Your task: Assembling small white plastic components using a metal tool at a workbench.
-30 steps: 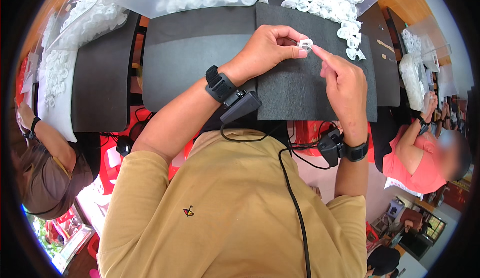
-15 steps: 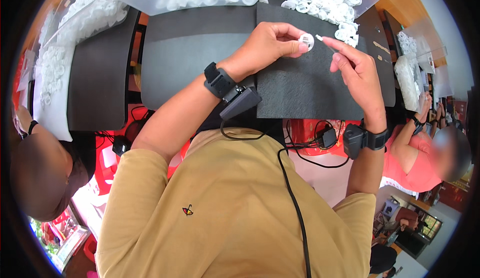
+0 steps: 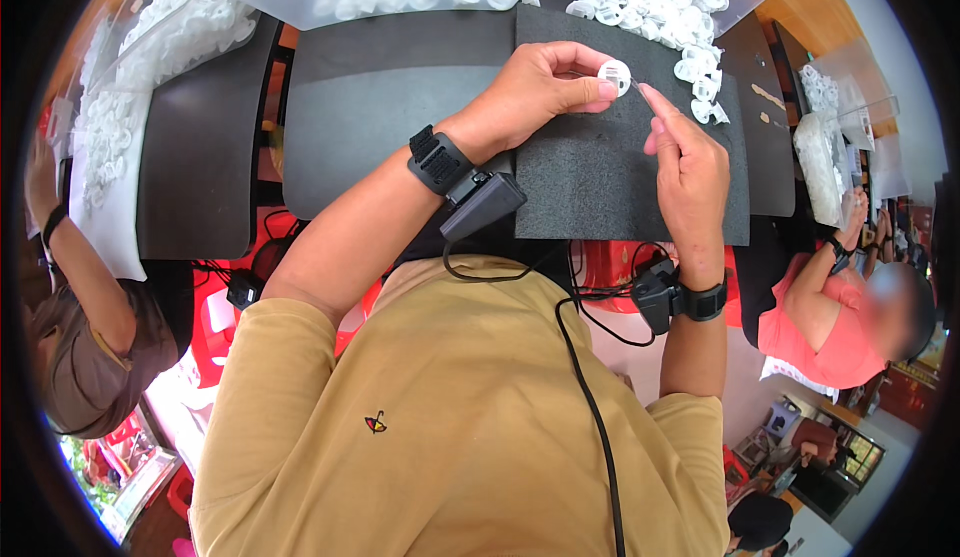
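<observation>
At the upper centre-right of the frame, above a dark textured mat, the left hand holds a small round white part in a narrow pinch, thumb below and fingers above, its pale face turned toward the viewer. To the right of it, the right hand points up and leftward with the index finger extended; a slender tool shows at its fingertip and reaches the edge of the part. The right hand's grip appears narrow and closed on this tool, though the thumb's contact is not clearly shown. Whether tool and part touch cannot be told with certainty.

Upper right of centre: a heap of white parts, with a short trail of pieces running down onto the mat. Top centre: a translucent bin with more white pieces visible through its wall.

Stage of work: one part is lifted and secured, and the tool is brought to it; handling of this piece is judged to be under way, not complete. Many similar pieces lie loose; which of them are finished and which untreated cannot be distinguished here.
</observation>
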Demonstrator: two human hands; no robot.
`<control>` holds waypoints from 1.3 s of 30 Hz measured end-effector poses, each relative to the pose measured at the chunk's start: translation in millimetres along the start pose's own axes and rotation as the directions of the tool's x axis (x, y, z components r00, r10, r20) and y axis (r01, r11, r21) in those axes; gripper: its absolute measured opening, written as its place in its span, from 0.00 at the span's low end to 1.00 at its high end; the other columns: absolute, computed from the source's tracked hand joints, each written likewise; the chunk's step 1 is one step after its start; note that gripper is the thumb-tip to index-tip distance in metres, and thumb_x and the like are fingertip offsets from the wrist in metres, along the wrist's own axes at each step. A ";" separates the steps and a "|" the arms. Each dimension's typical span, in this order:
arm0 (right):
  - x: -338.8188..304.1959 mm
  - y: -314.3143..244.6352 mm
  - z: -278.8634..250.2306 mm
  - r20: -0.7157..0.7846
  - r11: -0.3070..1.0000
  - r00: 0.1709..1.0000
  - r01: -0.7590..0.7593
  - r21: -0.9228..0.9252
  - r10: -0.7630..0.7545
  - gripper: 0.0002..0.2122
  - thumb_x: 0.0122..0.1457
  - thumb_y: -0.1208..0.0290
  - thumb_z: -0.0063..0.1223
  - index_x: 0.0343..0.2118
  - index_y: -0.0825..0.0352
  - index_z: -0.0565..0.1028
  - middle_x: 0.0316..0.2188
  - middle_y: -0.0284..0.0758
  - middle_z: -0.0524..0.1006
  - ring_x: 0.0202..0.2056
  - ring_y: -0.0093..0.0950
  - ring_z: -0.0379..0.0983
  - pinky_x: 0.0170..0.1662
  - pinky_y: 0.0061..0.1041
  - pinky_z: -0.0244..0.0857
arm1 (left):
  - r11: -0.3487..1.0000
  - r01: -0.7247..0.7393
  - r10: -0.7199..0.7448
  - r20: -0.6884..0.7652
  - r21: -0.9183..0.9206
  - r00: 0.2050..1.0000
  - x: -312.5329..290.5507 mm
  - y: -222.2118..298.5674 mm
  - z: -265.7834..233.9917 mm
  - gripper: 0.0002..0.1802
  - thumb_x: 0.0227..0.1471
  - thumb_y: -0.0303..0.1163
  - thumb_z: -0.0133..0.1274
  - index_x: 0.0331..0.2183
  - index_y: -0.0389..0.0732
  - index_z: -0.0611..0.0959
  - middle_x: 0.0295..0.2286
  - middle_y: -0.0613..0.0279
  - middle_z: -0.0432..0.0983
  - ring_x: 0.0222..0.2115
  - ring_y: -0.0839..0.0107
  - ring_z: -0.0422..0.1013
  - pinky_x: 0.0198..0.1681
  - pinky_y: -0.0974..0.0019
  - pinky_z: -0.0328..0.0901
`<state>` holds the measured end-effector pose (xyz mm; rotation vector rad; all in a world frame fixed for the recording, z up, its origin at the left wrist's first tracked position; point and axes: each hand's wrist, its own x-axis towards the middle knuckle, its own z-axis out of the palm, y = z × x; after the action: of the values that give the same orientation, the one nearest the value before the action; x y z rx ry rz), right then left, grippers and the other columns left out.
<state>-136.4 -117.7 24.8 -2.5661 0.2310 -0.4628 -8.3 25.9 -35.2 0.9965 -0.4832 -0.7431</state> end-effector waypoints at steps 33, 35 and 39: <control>-3.4 -9.4 21.4 -0.119 0.982 0.990 0.052 -0.180 -0.074 0.14 0.56 0.77 0.47 0.45 0.60 0.76 0.26 0.38 0.76 0.26 0.38 0.74 0.30 0.33 0.67 | 0.998 -0.067 0.067 -0.055 0.015 0.996 -2.6 1.2 3.9 0.13 0.51 0.27 0.58 0.40 0.33 0.79 0.34 0.60 0.77 0.34 0.77 0.74 0.41 0.74 0.70; -3.7 -9.7 21.3 -0.127 0.966 0.986 0.073 -0.247 -0.107 0.14 0.56 0.77 0.48 0.45 0.59 0.76 0.26 0.37 0.76 0.27 0.39 0.74 0.29 0.34 0.67 | 0.997 -0.069 0.071 -0.068 0.023 0.995 -2.8 0.8 4.3 0.13 0.51 0.27 0.58 0.39 0.33 0.79 0.33 0.61 0.78 0.34 0.78 0.74 0.41 0.74 0.71; -4.0 -10.7 19.9 -0.131 0.906 0.971 0.132 -0.403 -0.199 0.15 0.55 0.77 0.47 0.45 0.58 0.75 0.24 0.35 0.74 0.25 0.37 0.74 0.27 0.35 0.67 | 0.997 -0.075 0.076 -0.073 0.020 0.994 -4.9 1.9 5.6 0.13 0.50 0.28 0.58 0.39 0.33 0.80 0.33 0.61 0.78 0.33 0.78 0.74 0.41 0.74 0.71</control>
<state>-132.0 -98.4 13.1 -2.9561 0.1787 -0.7696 -14.7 27.0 -31.1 1.0131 -0.4615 -0.6329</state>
